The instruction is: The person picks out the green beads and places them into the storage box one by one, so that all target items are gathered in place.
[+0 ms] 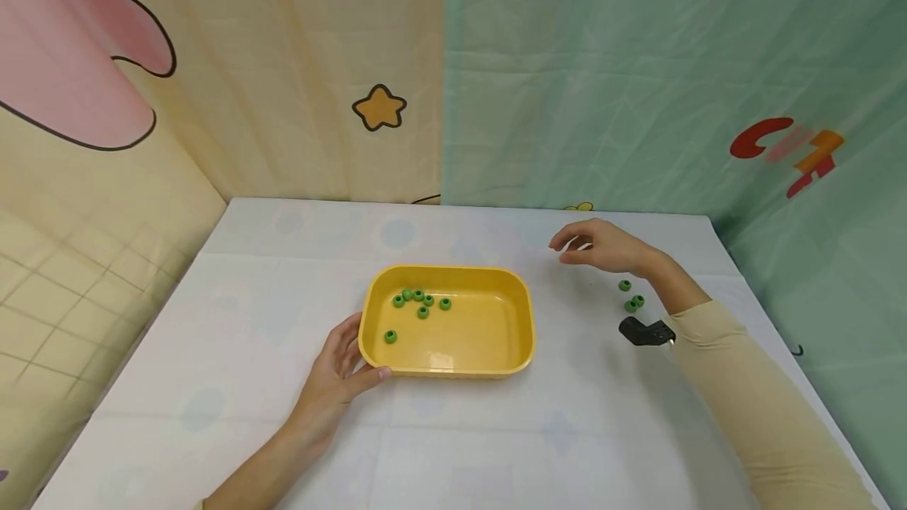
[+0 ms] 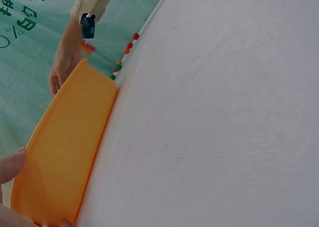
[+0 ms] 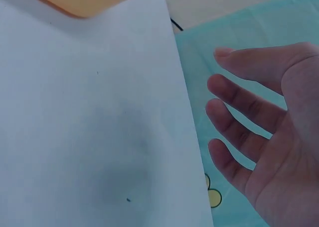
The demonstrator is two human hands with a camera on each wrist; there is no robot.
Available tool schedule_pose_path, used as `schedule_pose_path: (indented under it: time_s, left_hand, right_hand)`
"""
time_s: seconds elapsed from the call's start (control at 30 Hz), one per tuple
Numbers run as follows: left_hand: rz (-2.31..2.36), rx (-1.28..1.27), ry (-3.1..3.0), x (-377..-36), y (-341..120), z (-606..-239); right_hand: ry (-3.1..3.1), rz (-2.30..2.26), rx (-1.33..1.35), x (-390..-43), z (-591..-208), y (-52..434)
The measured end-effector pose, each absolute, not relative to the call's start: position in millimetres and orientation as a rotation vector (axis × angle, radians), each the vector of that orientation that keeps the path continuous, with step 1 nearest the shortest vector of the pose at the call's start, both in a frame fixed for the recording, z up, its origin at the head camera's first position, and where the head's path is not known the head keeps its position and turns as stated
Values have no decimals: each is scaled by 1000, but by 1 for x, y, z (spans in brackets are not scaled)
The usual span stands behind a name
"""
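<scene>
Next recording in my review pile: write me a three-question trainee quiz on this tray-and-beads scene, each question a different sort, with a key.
1. Count: how many green beads lie inside the yellow tray?
2. True or false: the right hand is pinching a bead.
3. Multiple choice: where is the left hand?
A. flat on the cloth, far from the tray
B. holding the tray's near left corner
C. inside the tray, on the beads

Key
1. Seven; three more loose beads lie on the white tablecloth beneath the right wrist.
2. False; it hovers above the cloth with relaxed fingers, holding nothing.
3. B; the thumb rests against the tray's front wall.
</scene>
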State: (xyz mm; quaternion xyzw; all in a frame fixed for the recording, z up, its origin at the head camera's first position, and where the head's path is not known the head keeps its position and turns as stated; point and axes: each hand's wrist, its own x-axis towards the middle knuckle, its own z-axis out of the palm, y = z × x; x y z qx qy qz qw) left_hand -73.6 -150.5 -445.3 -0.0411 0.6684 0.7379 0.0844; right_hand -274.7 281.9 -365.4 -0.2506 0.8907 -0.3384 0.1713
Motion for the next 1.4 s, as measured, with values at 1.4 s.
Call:
schedule_pose_path:
  time_s: [1.4]
  left_hand:
    - [2218, -87, 1975, -73, -148, -443]
  right_hand:
    - [2641, -974, -247, -252, -429, 395]
